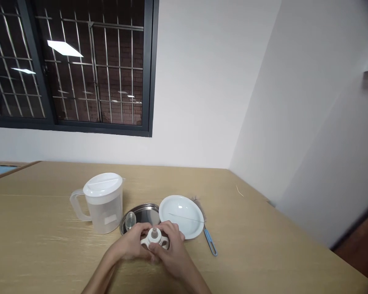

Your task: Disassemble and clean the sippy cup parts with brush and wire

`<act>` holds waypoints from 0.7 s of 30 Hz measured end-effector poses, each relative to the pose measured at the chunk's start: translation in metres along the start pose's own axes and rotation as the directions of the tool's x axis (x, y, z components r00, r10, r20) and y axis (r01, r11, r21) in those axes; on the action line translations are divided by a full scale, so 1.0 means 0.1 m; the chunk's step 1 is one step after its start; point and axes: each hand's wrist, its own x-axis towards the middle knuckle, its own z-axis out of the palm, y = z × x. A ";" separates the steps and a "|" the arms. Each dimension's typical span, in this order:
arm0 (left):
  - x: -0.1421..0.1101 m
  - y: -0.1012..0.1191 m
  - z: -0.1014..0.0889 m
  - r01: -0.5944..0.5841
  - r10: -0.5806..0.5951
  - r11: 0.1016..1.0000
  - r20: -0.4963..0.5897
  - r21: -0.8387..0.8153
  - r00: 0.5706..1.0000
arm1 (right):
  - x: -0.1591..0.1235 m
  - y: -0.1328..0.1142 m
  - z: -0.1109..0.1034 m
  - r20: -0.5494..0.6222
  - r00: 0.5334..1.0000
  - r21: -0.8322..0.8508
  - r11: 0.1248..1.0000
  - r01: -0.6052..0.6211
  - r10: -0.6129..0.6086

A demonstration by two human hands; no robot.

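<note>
Both hands are closed around a baby bottle [154,236] with a white collar, two side handles and a teat on top, tilted toward me. My left hand [137,241] grips its left side. My right hand [171,247] wraps the right side, with the thumb on the front of the collar. Most of the bottle's body is hidden by the hands. Just beyond them, a clear dome cap [130,219] rests on a round steel tray [147,207]. A white bowl [181,232] stands right of the tray, partly behind my right hand.
A lidded plastic pitcher [106,208] stands at the left. Beside the bowl lies a bottle brush with a blue handle [210,241]. A thin wire-like piece [184,217] lies across the bowl. Farther right, a pale thin strip [239,191] lies on the wooden table [257,245].
</note>
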 end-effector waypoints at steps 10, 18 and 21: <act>0.01 -0.02 0.02 -0.092 0.099 0.987 -0.050 0.131 0.994 | -0.14 -0.09 0.45 -0.355 0.929 -0.073 0.988 -0.138 0.104; 0.02 -0.03 0.00 -0.115 0.123 0.983 -0.049 0.140 0.991 | -0.11 -0.11 0.42 -0.379 0.915 -0.093 0.978 -0.188 0.140; 0.01 -0.03 -0.01 -0.100 0.102 0.992 -0.025 0.076 0.994 | -0.09 -0.02 0.30 -0.256 0.964 -0.084 0.992 -0.097 0.073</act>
